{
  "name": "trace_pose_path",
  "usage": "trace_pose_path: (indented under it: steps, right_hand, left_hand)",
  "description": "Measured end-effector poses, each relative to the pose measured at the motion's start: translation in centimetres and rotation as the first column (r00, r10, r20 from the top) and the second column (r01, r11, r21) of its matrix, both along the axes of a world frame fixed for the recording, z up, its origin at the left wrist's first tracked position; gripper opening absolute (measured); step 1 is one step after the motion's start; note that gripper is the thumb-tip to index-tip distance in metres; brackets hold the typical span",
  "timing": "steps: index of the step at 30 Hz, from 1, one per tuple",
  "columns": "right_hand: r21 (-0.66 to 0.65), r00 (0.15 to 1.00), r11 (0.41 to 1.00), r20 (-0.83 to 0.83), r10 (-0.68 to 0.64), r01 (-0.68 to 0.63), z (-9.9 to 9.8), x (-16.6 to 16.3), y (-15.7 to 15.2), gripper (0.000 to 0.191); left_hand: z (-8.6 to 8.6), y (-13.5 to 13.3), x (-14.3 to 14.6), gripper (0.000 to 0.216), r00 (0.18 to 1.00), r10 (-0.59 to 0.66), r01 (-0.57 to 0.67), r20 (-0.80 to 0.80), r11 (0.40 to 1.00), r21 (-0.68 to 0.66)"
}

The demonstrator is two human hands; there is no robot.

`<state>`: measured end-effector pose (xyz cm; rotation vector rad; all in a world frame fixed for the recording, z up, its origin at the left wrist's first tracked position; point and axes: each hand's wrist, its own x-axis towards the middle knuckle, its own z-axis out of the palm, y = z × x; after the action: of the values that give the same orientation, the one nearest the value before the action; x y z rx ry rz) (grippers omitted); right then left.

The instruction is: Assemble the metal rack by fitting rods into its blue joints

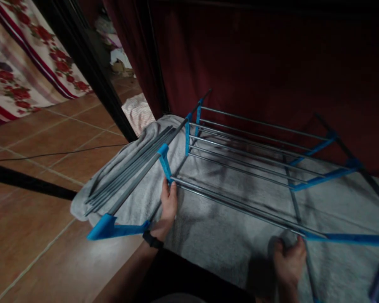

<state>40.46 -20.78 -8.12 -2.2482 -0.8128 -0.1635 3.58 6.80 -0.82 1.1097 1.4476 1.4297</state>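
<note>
A clothes drying rack [240,145] with grey metal rods and blue plastic joints stands before me, and a light grey towel [214,227] lies beneath it. My left hand [169,206] is closed on the end of a near rod, just below a blue joint [164,162]. A dark band sits on that wrist. My right hand [289,261] is closed in a fist on a grey rod near the right end of the same near rail. A folded wing of rods [129,172] lies flat on the towel at the left.
Brown tiled floor [50,143] spreads to the left, crossed by a thin cable and a dark bar [28,182]. A dark red curtain [271,63] hangs behind the rack. Floral fabric [19,63] hangs at far left. A pale cloth [137,111] lies by a black post.
</note>
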Motion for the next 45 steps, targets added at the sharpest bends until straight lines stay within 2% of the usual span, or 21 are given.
trace_pose_path:
  steps: [3,7,12,16,21,24,26,28,29,31,32,34,35,37,39,42,45]
  right_hand:
    - [-0.008,0.999,0.999,-0.016,0.042,-0.042,-0.8,-2.0,0.9,0.087]
    - [0.001,0.995,0.995,0.02,0.095,-0.095,-1.6,-2.6,1.3,0.076]
    - [0.017,0.991,0.991,0.027,0.131,-0.131,-1.4,-2.4,1.1,0.069]
    - [0.005,0.988,0.992,0.091,0.129,-0.13,-1.3,-2.8,1.2,0.066]
    - [-0.002,0.976,0.992,0.179,0.121,-0.123,-1.7,-3.0,1.3,0.062]
    - [-0.003,0.969,0.991,0.207,0.135,-0.137,-2.1,-2.7,1.2,0.061]
    - [-0.011,0.965,0.989,0.221,0.144,-0.145,-2.2,-2.6,1.1,0.062]
    - [-0.02,0.961,0.989,0.234,0.15,-0.15,-2.4,-2.6,1.1,0.062]
    - [-0.024,0.958,0.989,0.243,0.151,-0.149,-2.4,-2.5,1.0,0.063]
    - [-0.032,0.954,0.988,0.26,0.152,-0.149,-2.6,-2.4,1.0,0.063]
    - [-0.037,0.951,0.988,0.268,0.154,-0.149,-2.6,-2.4,1.0,0.063]
    - [-0.045,0.947,0.988,0.281,0.153,-0.146,-2.8,-2.2,1.0,0.062]
    - [-0.048,0.946,0.988,0.285,0.152,-0.145,-2.8,-2.1,1.0,0.061]
    - [-0.061,0.945,0.988,0.287,0.154,-0.143,-3.0,-1.9,1.0,0.061]
    - [-0.074,0.946,0.987,0.283,0.157,-0.142,-3.1,-1.8,1.0,0.061]
    - [-0.078,0.951,0.988,0.273,0.147,-0.13,-3.1,-1.8,1.1,0.061]
    - [-0.089,0.96,0.989,0.243,0.138,-0.119,-3.1,-2.0,1.2,0.062]
  left_hand:
    - [-0.5,-0.1,-0.6,0.058,1.0,-0.02,0.02,-0.007,1.0,0.01]
    - [-1.1,0.0,-0.8,0.061,1.0,-0.027,0.027,-0.006,1.0,0.013]
    - [-1.7,0.0,-0.7,0.064,0.999,-0.034,0.034,-0.021,0.999,0.025]
    - [-1.5,-0.3,-0.6,0.068,0.998,-0.053,0.054,-0.041,0.998,0.022]
    - [-1.5,-3.1,0.1,0.076,0.996,-0.072,0.074,-0.049,0.996,0.043]
    - [-1.9,-6.2,-0.5,0.059,0.978,-0.159,0.172,-0.133,0.98,0.096]
    - [-2.1,-8.5,-2.1,0.035,0.911,-0.327,0.37,-0.252,0.917,0.147]
    - [-2.1,-10.6,-4.7,0.032,0.775,-0.496,0.595,-0.391,0.781,0.191]
    - [-2.1,-11.6,-6.4,0.034,0.713,-0.531,0.666,-0.457,0.717,0.207]
    - [-2.3,-13.1,-10.1,0.031,0.637,-0.518,0.729,-0.571,0.645,0.229]
    - [-2.5,-13.7,-12.1,0.031,0.629,-0.496,0.726,-0.599,0.651,0.223]
    - [-2.8,-14.2,-16.3,0.031,0.663,-0.439,0.653,-0.606,0.736,0.181]
    - [-3.0,-14.1,-18.4,0.031,0.693,-0.389,0.582,-0.607,0.799,0.153]
    - [-2.9,-13.1,-22.2,0.03,0.747,-0.207,0.377,-0.632,0.914,0.147]
    - [-2.0,-10.8,-25.2,0.029,0.738,-0.025,0.192,-0.674,0.966,0.174]
    - [0.3,-5.6,-26.9,0.03,0.63,0.05,0.117,-0.775,0.981,0.158]
    - [2.4,-0.5,-25.7,0.039,0.459,0.024,0.086,-0.888,0.994,0.071]
